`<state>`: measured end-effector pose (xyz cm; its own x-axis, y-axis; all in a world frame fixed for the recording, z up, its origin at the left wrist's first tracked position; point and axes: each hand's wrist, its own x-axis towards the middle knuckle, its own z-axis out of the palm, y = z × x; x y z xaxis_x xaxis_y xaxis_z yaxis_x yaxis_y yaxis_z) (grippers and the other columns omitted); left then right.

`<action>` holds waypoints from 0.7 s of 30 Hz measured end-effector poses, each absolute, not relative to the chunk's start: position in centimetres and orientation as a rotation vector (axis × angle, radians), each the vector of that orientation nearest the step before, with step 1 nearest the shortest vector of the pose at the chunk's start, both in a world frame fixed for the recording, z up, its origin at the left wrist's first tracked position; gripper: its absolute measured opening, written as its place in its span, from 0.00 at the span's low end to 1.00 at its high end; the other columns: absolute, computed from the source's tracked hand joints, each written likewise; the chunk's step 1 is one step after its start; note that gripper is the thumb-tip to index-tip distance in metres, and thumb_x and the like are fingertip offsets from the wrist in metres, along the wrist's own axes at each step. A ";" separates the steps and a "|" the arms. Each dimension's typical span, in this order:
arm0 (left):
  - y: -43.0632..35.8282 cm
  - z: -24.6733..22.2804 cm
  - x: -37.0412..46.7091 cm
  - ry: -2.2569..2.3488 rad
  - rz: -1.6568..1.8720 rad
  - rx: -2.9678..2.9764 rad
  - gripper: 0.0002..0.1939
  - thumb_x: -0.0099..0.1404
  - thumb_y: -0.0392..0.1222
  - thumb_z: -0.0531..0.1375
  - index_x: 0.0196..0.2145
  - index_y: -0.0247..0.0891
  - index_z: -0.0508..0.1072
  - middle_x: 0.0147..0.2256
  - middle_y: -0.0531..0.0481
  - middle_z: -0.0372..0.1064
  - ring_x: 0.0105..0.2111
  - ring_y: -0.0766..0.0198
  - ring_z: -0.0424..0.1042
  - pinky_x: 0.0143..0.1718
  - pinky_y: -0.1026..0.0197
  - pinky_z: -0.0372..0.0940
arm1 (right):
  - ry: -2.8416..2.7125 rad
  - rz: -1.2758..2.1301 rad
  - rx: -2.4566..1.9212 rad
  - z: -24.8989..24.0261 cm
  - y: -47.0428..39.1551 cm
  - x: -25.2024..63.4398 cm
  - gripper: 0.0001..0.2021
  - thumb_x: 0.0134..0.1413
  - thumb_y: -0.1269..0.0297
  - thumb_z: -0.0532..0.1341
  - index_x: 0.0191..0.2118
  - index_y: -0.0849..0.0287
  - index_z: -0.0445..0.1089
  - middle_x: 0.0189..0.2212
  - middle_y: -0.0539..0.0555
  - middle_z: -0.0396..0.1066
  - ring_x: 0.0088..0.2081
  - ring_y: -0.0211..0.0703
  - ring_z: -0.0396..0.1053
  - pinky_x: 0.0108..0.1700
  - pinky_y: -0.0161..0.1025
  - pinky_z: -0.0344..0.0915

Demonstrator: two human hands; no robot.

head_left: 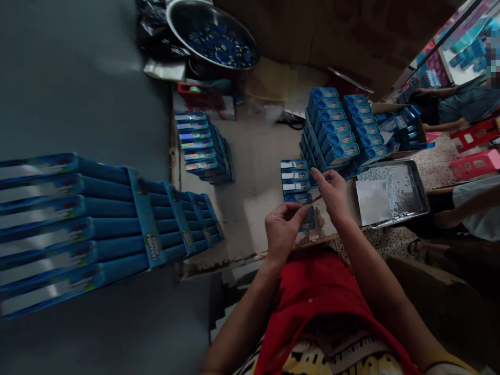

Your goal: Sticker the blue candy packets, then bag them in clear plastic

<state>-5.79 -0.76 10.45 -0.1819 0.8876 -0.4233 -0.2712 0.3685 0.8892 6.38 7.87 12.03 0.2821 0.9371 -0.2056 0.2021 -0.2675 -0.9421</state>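
My left hand (pixel 284 226) is closed in a pinch near the table's front edge, thumb against forefinger. Opposite it, my right hand (pixel 332 192) is also pinched, its fingers just beside the row of boxes. A thin, dark reddish strip (pixel 315 199) shows between the hands; which hand grips it is unclear. Directly beyond them stand several small blue boxes (pixel 296 176) in a short row, their pale ends up. Another blue box (pixel 297 199) lies in front of that row, partly hidden by my left hand. Taller stacks of blue boxes (pixel 338 127) rise just past my right hand.
More blue boxes stand in a block (pixel 205 148) at the table's left and a tall stack (pixel 113 221) nearer. A metal bowl (pixel 250 65) holds blue pieces. At right are a metal tray (pixel 421 195) with pale bits, a filled carton (pixel 396 155), red stools (pixel 474 164) and other people.
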 end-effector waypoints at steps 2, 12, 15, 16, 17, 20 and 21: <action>-0.7 10.2 -6.9 1.345 1.134 0.565 0.20 0.51 0.55 0.75 0.31 0.37 0.78 0.26 0.50 0.76 0.26 0.62 0.76 0.32 0.59 0.75 | -1.022 1.195 -1.654 12.2 7.4 6.9 0.26 0.48 0.36 0.70 0.29 0.53 0.62 0.20 0.42 0.61 0.23 0.33 0.58 0.26 0.34 0.57; 1.8 9.5 -14.5 1.339 0.728 0.876 0.27 0.46 0.64 0.76 0.27 0.37 0.79 0.23 0.48 0.73 0.23 0.62 0.72 0.25 0.61 0.69 | -1.073 1.306 -1.696 11.0 3.5 6.9 0.25 0.38 0.52 0.77 0.35 0.52 0.62 0.25 0.46 0.76 0.30 0.44 0.77 0.36 0.39 0.70; 3.2 8.7 -15.1 1.350 0.637 0.911 0.26 0.47 0.64 0.75 0.28 0.37 0.77 0.23 0.50 0.72 0.23 0.63 0.72 0.26 0.61 0.69 | -1.159 1.134 -1.750 9.8 3.3 5.8 0.20 0.44 0.56 0.73 0.37 0.51 0.61 0.26 0.45 0.76 0.31 0.44 0.77 0.37 0.39 0.70; 3.6 8.5 -15.1 1.356 0.629 0.909 0.26 0.47 0.63 0.75 0.27 0.37 0.77 0.23 0.50 0.72 0.23 0.63 0.72 0.27 0.61 0.69 | -1.200 1.065 -1.773 9.5 3.4 5.5 0.19 0.46 0.57 0.71 0.37 0.51 0.61 0.27 0.44 0.76 0.31 0.43 0.76 0.38 0.39 0.69; 4.0 8.2 -15.0 1.360 0.626 0.901 0.26 0.47 0.63 0.75 0.27 0.37 0.76 0.23 0.50 0.72 0.23 0.63 0.72 0.27 0.61 0.69 | -1.247 0.994 -1.797 9.3 3.6 5.3 0.18 0.47 0.59 0.70 0.38 0.51 0.61 0.27 0.44 0.76 0.31 0.43 0.76 0.38 0.39 0.69; 4.5 7.5 -14.7 1.363 0.637 0.875 0.26 0.45 0.62 0.75 0.26 0.36 0.75 0.23 0.50 0.71 0.23 0.63 0.72 0.27 0.61 0.69 | -1.386 0.835 -1.855 8.8 4.1 5.0 0.15 0.48 0.63 0.67 0.40 0.51 0.61 0.28 0.43 0.76 0.31 0.44 0.76 0.41 0.41 0.67; 4.6 7.3 -14.6 1.365 0.641 0.868 0.26 0.45 0.62 0.75 0.26 0.36 0.75 0.23 0.50 0.71 0.23 0.63 0.72 0.27 0.61 0.69 | -1.417 0.808 -1.869 8.8 4.2 4.9 0.15 0.48 0.63 0.67 0.40 0.51 0.61 0.28 0.44 0.76 0.32 0.44 0.76 0.41 0.41 0.66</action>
<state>-14.58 4.61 7.29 0.1220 0.8206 -0.5583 0.0941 0.5504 0.8296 4.92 4.16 8.78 0.2260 0.9701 -0.0887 0.5701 -0.2055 -0.7954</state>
